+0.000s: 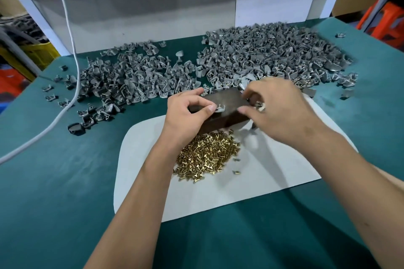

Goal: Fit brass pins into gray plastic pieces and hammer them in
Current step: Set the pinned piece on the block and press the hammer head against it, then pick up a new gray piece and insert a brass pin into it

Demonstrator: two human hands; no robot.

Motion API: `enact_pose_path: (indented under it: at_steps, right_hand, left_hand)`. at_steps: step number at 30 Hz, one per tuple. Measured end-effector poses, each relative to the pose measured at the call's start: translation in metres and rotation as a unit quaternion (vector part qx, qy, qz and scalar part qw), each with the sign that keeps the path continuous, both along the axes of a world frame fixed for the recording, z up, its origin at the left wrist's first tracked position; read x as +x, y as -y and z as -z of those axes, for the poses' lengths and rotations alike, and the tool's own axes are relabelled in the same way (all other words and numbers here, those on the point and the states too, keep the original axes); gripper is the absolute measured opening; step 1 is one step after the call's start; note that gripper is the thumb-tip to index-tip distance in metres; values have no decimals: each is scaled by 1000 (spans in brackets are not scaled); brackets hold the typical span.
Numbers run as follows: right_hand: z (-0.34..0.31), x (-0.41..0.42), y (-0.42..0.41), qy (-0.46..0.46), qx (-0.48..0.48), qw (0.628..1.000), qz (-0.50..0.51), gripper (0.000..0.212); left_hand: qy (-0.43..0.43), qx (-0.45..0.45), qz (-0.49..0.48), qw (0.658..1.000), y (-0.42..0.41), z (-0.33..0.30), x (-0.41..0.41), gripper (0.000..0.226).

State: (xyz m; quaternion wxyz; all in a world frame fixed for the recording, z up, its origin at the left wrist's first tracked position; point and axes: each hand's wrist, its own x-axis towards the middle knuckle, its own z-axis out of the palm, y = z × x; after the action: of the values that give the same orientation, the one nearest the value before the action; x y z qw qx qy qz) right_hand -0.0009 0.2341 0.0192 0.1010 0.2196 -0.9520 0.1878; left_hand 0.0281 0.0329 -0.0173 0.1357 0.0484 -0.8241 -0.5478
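The left hand (188, 111), at the centre of the frame, is curling its fingers, with the thumb and forefinger pinching a small gray plastic piece (219, 109) and holding it down on top of a dark block (220, 108). The right hand (277, 109), just right of centre, is reaching over the far right end of the block with its fingers bent; it is gripping something small and pale at its fingertips, but blur is hiding what that is. The block is sitting on the upper edge of a white sheet (251, 183) that is lying on the green worktop (54, 181). A heap of brass pins (207, 155) is lying on the sheet just below the block, between the two forearms, with a few loose pins straying to its right. Across the upper half of the frame, two wide heaps of gray plastic pieces are covering the worktop: one at upper left (122, 78) and a larger one at upper right (273, 50), with single pieces scattered around their edges. A white cable (72, 67) is running down the left of the frame and across the worktop. A white panel (275, 2) is standing behind the heaps at the top.
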Motion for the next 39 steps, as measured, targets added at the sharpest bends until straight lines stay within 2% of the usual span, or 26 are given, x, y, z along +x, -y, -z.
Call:
enact_pose_path:
  at_steps: [3, 8, 11, 14, 16, 18, 21, 23, 28, 32, 39]
  right_hand:
    - [3, 6, 22, -3, 31, 996, -88, 40]
    - [3, -4, 32, -46, 31, 991, -119, 25]
    - [1, -14, 30, -38, 27, 996, -80, 21]
    - [-5, -32, 22, -41, 41, 998, 7, 27]
    - [-9, -45, 18, -37, 46, 996, 62, 37]
    - [-12, -55, 21, -32, 33, 996, 71, 37]
    - [-13, -63, 38, -8, 44, 999, -2, 20]
    - [-12, -66, 49, 20, 74, 996, -48, 20]
    - [-10, -74, 50, 27, 93, 994, -49, 20]
    - [-13, -77, 53, 24, 103, 994, -40, 18]
    - [-21, -93, 109, 47, 134, 986, -90, 23]
  left_hand:
    - [-10, 17, -1, 1000, -1, -3, 1, 15]
    - [-2, 34, 13, 999, 3, -2, 0, 18]
    - [-19, 45, -61, 997, 11, 4, -5, 13]
    - [-37, 44, -147, 987, 25, 13, -11, 15]
    - [-35, 49, -178, 982, 32, 15, -13, 21]
    - [-34, 44, -176, 983, 34, 16, -14, 19]
    - [-25, 18, -157, 987, 31, 17, -15, 12]
    - [-25, 0, -153, 988, 29, 18, -15, 12]
    - [-11, 55, -153, 987, 35, 19, -16, 18]
    - [-6, 57, -160, 985, 38, 21, -17, 17]
    - [-14, 86, -205, 975, 48, 22, -17, 15]
